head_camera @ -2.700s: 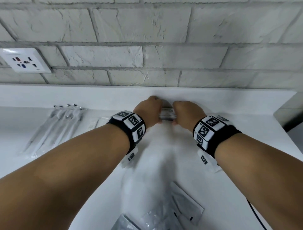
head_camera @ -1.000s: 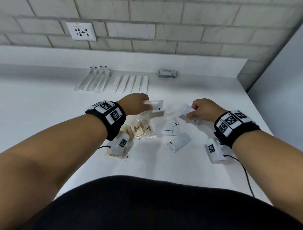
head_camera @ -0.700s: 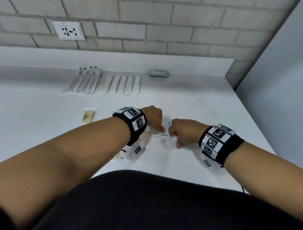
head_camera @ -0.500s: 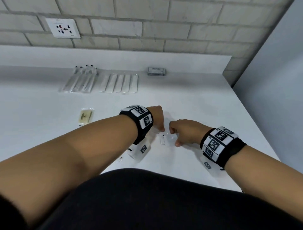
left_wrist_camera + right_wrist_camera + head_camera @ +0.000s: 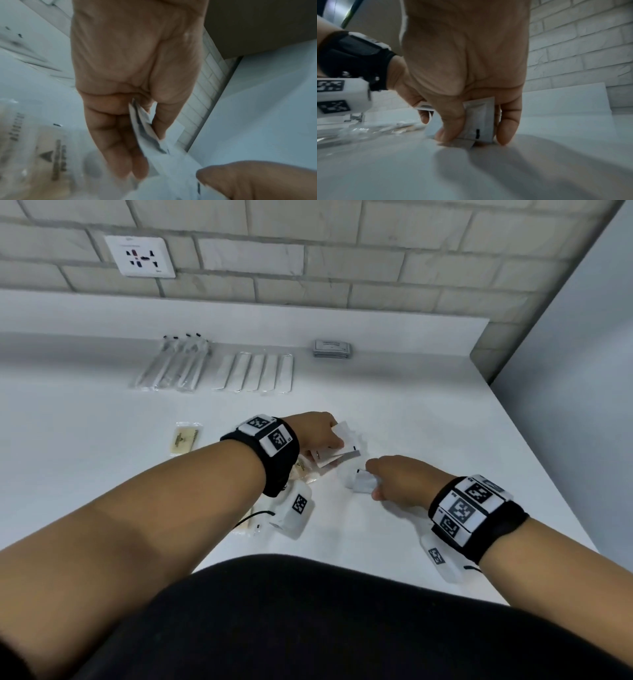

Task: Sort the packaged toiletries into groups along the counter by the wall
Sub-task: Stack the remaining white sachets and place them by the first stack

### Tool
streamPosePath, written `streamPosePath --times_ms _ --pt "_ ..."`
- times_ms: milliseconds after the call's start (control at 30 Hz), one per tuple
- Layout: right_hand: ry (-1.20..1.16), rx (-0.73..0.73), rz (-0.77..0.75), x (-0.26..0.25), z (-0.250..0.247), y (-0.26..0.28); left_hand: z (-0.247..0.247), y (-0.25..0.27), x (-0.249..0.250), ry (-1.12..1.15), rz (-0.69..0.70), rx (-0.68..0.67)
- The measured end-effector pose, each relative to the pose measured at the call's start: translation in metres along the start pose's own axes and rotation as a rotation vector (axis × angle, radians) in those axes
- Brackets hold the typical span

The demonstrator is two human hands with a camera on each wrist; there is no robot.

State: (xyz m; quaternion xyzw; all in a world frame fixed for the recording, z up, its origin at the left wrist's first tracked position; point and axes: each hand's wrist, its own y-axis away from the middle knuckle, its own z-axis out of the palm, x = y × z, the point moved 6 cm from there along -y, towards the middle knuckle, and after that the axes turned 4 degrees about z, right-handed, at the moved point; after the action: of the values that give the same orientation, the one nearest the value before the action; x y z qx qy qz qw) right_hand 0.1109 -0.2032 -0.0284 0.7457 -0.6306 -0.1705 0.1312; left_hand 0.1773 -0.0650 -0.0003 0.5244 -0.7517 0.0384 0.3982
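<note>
Rows along the tabletop's far edge run left to right: toothbrush packs [image 5: 173, 364], white strips [image 5: 255, 372], then a small dark stack [image 5: 331, 349] set apart toward the far right corner. Each pack and strip lies with its long axis pointing from wall to front edge. A tan sachet [image 5: 186, 437] lies alone left of centre, and more tan packets [image 5: 32, 151] lie under the left wrist.

The left hand [image 5: 317, 434] holds a fan of white sachets [image 5: 337, 453], thumb on one face and fingers [image 5: 120, 155] on the other. Just right of it, the right hand [image 5: 399, 482] pinches another sachet [image 5: 478, 120] upright, thumb in front and fingers behind, its lower edge touching the tabletop. The two hands are near each other, mid-tabletop, well short of the wall.

The move ahead seems to be joining these white sachets into one bundle and carrying it to the far edge. The sachet in the right grip lies just right of the fan, so a short pass leftward would do. Open room shows between the strips and the dark stack, and right of the stack before the corner; the right edge is close, so a drop there could slide off.
</note>
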Motion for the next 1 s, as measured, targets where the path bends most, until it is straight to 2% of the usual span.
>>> streamPosePath --times_ms 67,167,233,333,400,467,600,700,767,800,900,1000 --pt "-0.183 0.071 0.043 0.006 -0.015 0.001 -0.002 0.009 0.0 0.309 0.014 0.038" --pt "-0.709 0.225 0.075 0.01 -0.044 0.001 -0.008 0.025 -0.002 0.739 0.047 0.172" --pt "-0.976 0.269 0.066 0.002 -0.056 -0.004 -0.011 0.037 -0.001 0.835 0.075 0.253" --pt "-1.22 0.215 0.016 -0.025 -0.06 -0.015 -0.01 0.047 0.008 0.986 0.13 0.271" --pt "-1.279 0.194 0.002 -0.045 -0.063 -0.02 -0.015 0.051 0.008 1.14 0.168 0.278" --pt "-1.35 0.235 -0.011 -0.06 -0.068 -0.02 -0.023 0.057 0.001 1.251 0.169 0.292" --pt "-1.35 0.328 -0.089 -0.093 -0.087 -0.018 -0.036 0.066 -0.01 1.338 0.233 0.216" --pt "-1.141 0.478 -0.095 -0.109 -0.106 -0.014 -0.049 0.075 -0.013 1.324 0.279 0.216" --pt "-0.929 0.622 -0.101 -0.115 -0.119 -0.007 -0.06 0.081 -0.018 1.334 0.299 0.263" --pt "-0.907 0.657 -0.098 -0.116 -0.123 -0.005 -0.066 0.084 -0.021 1.351 0.302 0.288" --pt "-0.984 0.634 -0.095 -0.12 -0.127 -0.005 -0.081 0.094 -0.028 1.331 0.319 0.336" --pt "-1.15 0.599 -0.126 -0.124 -0.125 -0.007 -0.089 0.101 -0.028 1.233 0.341 0.315"
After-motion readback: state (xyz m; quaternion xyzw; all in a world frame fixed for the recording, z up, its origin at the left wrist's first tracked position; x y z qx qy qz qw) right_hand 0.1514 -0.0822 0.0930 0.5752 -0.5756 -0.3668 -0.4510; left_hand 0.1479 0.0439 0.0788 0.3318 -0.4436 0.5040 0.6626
